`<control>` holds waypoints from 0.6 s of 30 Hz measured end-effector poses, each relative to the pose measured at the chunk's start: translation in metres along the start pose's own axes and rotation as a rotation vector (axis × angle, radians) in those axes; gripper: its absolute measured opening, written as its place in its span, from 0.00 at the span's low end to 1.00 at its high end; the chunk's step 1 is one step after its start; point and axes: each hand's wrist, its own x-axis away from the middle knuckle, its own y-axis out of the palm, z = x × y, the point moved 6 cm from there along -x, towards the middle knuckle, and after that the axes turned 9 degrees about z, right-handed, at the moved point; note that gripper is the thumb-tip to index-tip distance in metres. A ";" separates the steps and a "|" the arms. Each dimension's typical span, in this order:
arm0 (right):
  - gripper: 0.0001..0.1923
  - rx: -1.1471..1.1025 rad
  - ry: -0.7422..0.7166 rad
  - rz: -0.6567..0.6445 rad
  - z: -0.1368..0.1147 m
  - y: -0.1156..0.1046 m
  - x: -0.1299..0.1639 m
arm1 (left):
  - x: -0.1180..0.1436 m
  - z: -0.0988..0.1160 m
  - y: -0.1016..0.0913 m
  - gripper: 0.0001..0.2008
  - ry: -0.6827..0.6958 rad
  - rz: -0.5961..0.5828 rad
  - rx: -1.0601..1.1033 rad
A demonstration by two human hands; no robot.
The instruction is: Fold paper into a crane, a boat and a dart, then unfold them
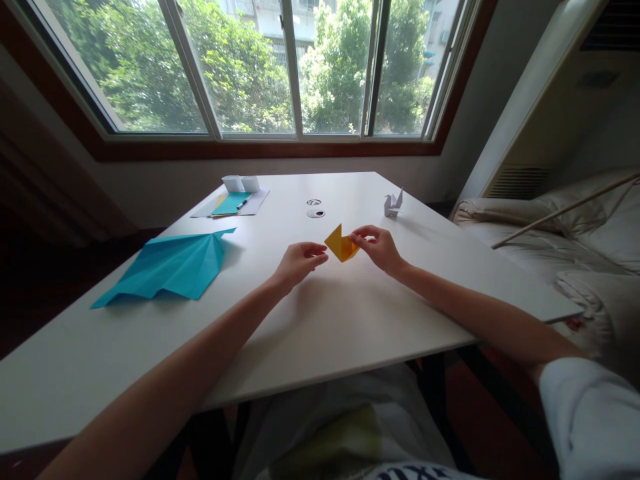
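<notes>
Pinching the yellow paper above the table in its fingertips, the right hand should stay steady while the left hand, fingers curled just beside and gripping nothing, presses each crease sharply.

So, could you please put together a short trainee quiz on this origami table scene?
1. True or false: the right hand pinches the yellow folded paper.
2. What lies on the white table left of the left hand?
3. The white paper crane stands: A) by the right hand, B) near the far right edge.

Key: 1 true; 2 a large blue folded paper; 3 B.
</notes>
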 end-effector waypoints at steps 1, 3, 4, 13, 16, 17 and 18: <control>0.14 -0.041 0.033 -0.002 0.003 0.001 0.000 | 0.002 0.001 0.004 0.19 -0.010 -0.049 0.031; 0.15 -0.101 0.075 -0.019 0.005 0.003 0.001 | 0.006 0.004 0.012 0.20 -0.007 -0.139 0.078; 0.15 -0.116 0.086 -0.031 0.005 0.005 0.002 | 0.008 0.005 0.015 0.20 0.004 -0.174 0.098; 0.15 -0.074 0.028 -0.129 -0.004 0.010 0.007 | 0.010 0.008 0.019 0.16 0.049 -0.209 0.139; 0.14 -0.037 0.003 -0.162 -0.007 0.011 0.007 | 0.010 0.009 0.017 0.16 0.070 -0.180 0.130; 0.13 -0.030 -0.001 -0.169 -0.008 0.011 0.008 | 0.010 0.009 0.016 0.16 0.077 -0.173 0.132; 0.13 -0.026 -0.002 -0.173 -0.008 0.011 0.008 | 0.009 0.009 0.016 0.16 0.083 -0.170 0.137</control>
